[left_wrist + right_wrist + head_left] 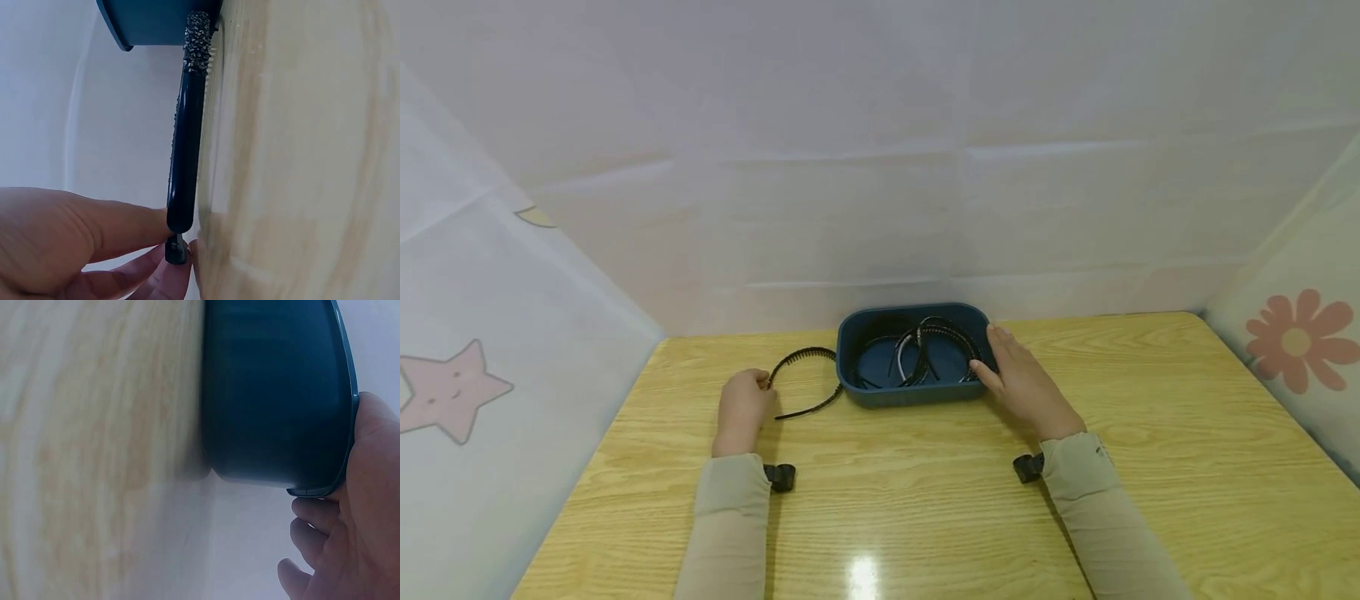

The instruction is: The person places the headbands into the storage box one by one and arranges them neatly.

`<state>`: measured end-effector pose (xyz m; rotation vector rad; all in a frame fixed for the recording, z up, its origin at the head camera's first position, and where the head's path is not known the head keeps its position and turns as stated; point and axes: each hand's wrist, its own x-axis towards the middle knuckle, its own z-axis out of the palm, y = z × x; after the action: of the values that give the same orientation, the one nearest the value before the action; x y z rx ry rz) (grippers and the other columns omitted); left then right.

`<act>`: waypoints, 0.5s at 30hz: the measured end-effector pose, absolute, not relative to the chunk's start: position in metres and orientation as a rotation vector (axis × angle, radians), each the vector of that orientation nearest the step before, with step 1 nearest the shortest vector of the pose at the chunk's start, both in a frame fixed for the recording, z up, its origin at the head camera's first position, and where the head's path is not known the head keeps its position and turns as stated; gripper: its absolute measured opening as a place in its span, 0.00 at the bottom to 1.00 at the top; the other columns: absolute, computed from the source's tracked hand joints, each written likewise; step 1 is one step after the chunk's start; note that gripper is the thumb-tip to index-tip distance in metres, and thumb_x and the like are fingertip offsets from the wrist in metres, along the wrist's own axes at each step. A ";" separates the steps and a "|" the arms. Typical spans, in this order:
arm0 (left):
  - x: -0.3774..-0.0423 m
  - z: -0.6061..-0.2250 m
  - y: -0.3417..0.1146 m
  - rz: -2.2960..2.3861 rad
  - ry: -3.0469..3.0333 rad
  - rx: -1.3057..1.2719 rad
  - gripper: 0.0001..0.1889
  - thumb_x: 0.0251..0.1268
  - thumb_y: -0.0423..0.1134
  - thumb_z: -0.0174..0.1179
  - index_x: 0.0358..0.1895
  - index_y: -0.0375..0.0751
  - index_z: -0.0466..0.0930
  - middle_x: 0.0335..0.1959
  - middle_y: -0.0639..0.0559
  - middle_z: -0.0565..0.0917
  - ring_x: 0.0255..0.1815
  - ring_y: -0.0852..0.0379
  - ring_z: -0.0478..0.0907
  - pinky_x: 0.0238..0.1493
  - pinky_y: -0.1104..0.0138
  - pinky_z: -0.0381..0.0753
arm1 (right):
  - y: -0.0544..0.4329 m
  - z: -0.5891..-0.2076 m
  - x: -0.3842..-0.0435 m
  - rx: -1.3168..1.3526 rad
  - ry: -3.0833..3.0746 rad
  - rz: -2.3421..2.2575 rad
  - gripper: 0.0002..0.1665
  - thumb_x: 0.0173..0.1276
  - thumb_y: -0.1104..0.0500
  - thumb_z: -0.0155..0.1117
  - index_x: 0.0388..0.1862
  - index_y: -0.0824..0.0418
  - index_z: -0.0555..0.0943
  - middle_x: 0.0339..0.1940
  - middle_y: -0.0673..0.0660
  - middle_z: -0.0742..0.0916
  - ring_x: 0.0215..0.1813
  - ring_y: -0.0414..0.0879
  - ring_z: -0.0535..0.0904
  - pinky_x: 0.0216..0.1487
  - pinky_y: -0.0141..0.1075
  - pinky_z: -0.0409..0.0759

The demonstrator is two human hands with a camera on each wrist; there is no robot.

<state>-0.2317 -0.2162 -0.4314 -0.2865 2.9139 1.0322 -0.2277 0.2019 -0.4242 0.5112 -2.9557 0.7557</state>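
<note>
A black toothed headband (806,353) lies on the table to the left of a dark blue plastic bin (880,397), its curved middle right at the bin's wall. My left hand (745,408) pinches one end of this headband between thumb and fingers; close up, the left wrist view shows a rough, sparkly stretch on the band (198,44). Several more black headbands (943,329) lie tangled inside the bin. With my right hand (1026,385) I hold the bin's right end, the thumb over the rim and the other fingers along the outside.
The wood-grained table (887,500) ends at a pale cloth backdrop (850,208) just behind the bin. Printed cloth hangs at both sides, with a star (456,387) on the left and a flower (1296,342) on the right. Black straps circle both wrists.
</note>
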 end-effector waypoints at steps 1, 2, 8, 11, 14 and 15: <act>-0.232 -0.431 -0.216 1.043 2.912 -0.284 0.21 0.76 0.29 0.55 0.67 0.21 0.71 0.64 0.27 0.76 0.65 0.32 0.73 0.64 0.45 0.76 | 0.202 -0.424 -0.228 0.510 -2.958 0.760 0.45 0.83 0.43 0.48 0.83 0.69 0.45 0.83 0.69 0.52 0.83 0.64 0.44 0.81 0.58 0.44; -0.231 -0.431 -0.216 1.059 2.905 -0.285 0.21 0.76 0.28 0.55 0.67 0.21 0.71 0.64 0.27 0.76 0.65 0.32 0.73 0.64 0.45 0.76 | 0.202 -0.424 -0.228 0.509 -2.959 0.761 0.45 0.83 0.43 0.48 0.83 0.69 0.45 0.83 0.69 0.52 0.83 0.64 0.44 0.81 0.58 0.44; -0.227 -0.428 -0.220 1.128 2.877 -0.297 0.21 0.75 0.30 0.55 0.67 0.21 0.72 0.62 0.27 0.78 0.62 0.32 0.76 0.59 0.47 0.80 | 0.204 -0.427 -0.230 0.517 -2.954 0.737 0.46 0.83 0.42 0.47 0.83 0.69 0.46 0.83 0.69 0.52 0.83 0.63 0.44 0.81 0.58 0.45; -0.228 -0.428 -0.224 1.141 2.869 -0.302 0.22 0.75 0.32 0.56 0.66 0.23 0.73 0.58 0.28 0.80 0.58 0.34 0.79 0.52 0.49 0.83 | 0.204 -0.427 -0.230 0.516 -2.947 0.738 0.46 0.83 0.42 0.47 0.83 0.70 0.46 0.83 0.70 0.52 0.83 0.64 0.45 0.81 0.58 0.45; -0.228 -0.430 -0.229 1.181 2.831 -0.309 0.22 0.74 0.35 0.57 0.65 0.24 0.75 0.56 0.29 0.81 0.51 0.38 0.82 0.44 0.54 0.84 | 0.203 -0.427 -0.230 0.518 -2.939 0.744 0.45 0.83 0.43 0.47 0.82 0.70 0.47 0.82 0.70 0.53 0.83 0.65 0.45 0.81 0.59 0.45; -0.228 -0.430 -0.230 1.198 2.816 -0.307 0.22 0.74 0.36 0.57 0.65 0.24 0.75 0.56 0.29 0.82 0.47 0.40 0.83 0.41 0.57 0.83 | 0.203 -0.427 -0.230 0.520 -2.936 0.744 0.45 0.83 0.43 0.47 0.82 0.71 0.47 0.82 0.71 0.53 0.82 0.65 0.45 0.80 0.59 0.45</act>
<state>-0.2283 -0.2304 -0.4302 -0.3072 2.8165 1.1976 -0.2299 0.2028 -0.4269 0.5199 -2.9363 0.7441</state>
